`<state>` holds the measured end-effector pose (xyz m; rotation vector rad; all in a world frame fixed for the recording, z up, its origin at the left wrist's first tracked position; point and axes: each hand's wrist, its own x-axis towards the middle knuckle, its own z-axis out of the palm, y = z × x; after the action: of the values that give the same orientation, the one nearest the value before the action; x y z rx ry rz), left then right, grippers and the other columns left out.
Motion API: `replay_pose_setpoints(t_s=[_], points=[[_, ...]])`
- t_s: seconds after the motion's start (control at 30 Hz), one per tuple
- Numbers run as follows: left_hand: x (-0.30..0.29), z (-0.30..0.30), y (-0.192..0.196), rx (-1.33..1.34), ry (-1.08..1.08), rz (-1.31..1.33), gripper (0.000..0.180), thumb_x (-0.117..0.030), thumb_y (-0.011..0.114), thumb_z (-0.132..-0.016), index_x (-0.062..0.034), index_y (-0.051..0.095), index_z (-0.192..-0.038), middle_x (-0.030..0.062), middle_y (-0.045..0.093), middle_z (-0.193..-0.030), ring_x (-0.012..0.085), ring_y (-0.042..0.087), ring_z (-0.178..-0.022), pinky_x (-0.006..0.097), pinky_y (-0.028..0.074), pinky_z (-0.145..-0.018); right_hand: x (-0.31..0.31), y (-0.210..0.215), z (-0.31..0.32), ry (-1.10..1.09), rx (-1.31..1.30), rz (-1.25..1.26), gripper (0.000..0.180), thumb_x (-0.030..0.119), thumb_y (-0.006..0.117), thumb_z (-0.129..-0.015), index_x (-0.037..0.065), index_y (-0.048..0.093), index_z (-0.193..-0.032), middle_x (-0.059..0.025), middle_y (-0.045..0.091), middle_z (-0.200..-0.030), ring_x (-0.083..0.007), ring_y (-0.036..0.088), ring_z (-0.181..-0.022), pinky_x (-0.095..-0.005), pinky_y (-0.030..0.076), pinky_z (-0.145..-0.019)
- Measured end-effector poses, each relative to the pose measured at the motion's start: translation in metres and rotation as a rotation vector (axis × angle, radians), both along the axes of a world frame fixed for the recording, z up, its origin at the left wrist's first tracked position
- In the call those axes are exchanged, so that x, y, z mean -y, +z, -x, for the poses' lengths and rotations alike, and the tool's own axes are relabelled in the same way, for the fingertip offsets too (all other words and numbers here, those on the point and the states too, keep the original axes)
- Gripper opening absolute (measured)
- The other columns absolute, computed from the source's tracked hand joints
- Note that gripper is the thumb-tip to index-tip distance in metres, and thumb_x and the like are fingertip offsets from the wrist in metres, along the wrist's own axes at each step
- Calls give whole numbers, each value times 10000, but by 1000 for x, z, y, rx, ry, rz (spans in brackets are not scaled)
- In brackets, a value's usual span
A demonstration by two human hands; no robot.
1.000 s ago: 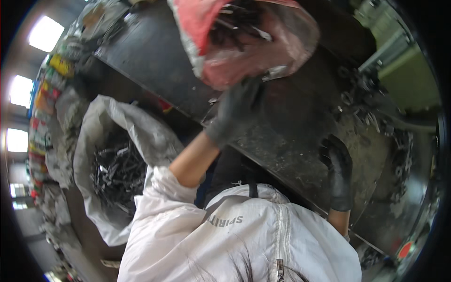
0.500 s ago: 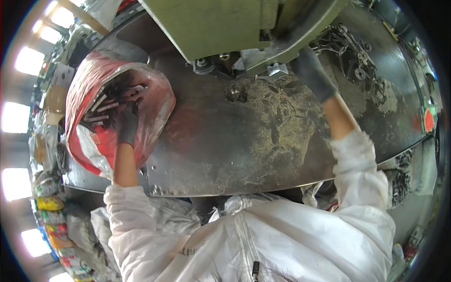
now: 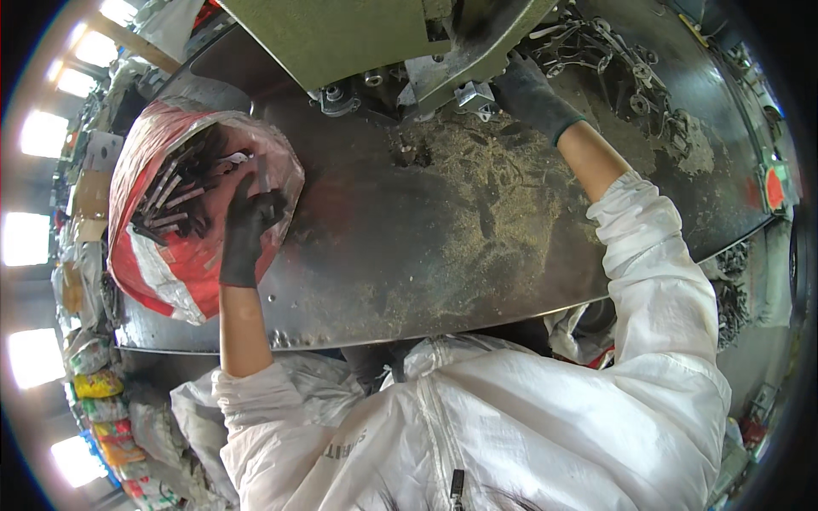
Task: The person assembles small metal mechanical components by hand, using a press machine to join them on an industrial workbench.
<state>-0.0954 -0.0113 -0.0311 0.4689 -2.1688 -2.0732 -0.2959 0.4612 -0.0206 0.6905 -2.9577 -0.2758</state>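
My left hand (image 3: 247, 230), in a dark grey glove, is at the mouth of a red and white woven sack (image 3: 200, 277). Its fingers are bent round a narrow, flat greyish strip (image 3: 262, 173) that sticks up between them. Dark elongated pieces (image 3: 175, 192) lie heaped inside the sack. My right hand (image 3: 535, 98), gloved the same way, reaches to the right side of a green machine (image 3: 349, 43), beside a small shiny metal block (image 3: 475, 100) at its lower edge. Its fingertips are partly hidden by the machine, so their grip does not show.
Beyond my right hand lies a pile of thin metal parts (image 3: 605, 55). Yellowish shavings (image 3: 503, 187) are scattered over the dark metal table (image 3: 366, 247). A round red button (image 3: 774, 187) sits at the right edge. Stacked bags (image 3: 98, 385) stand at the left.
My left hand has drawn back from inside the sack toward its right rim, bringing the strip up. My right hand stays by the machine. The whole view has shifted slightly.
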Motion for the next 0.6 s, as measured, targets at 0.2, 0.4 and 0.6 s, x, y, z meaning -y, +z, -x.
replay_pose_setpoints(t_s=[0.2, 0.4, 0.6], points=[[-69, -11, 11, 229, -106, 26, 296, -328, 596, -1059, -72, 615, -1207, 2, 562, -816, 126, 603, -694, 312, 514, -607, -12, -16, -40, 191, -337, 91, 489, 171, 673, -954, 11, 565, -1403, -218, 558, -1409, -357, 526, -1348, -465, 445, -1120], [-124, -36, 10, 122, -94, -57, 363, -373, 555, -1079, -43, 621, -1217, 30, 621, -932, 131, 642, -803, 301, 559, -691, -28, -4, -3, -129, 230, 950, 511, 126, 660, -962, 83, 543, -1457, -197, 586, -1411, -375, 568, -1307, -447, 471, -1114], [-124, -32, -5, 113, -223, -181, 397, -338, 507, -1086, -9, 631, -1271, 90, 719, -1041, 180, 697, -881, 338, 574, -803, -60, -39, 32, 197, -324, 393, 620, 88, 656, -930, 171, 501, -1524, -192, 687, -1265, -380, 666, -1185, -461, 535, -1054]])
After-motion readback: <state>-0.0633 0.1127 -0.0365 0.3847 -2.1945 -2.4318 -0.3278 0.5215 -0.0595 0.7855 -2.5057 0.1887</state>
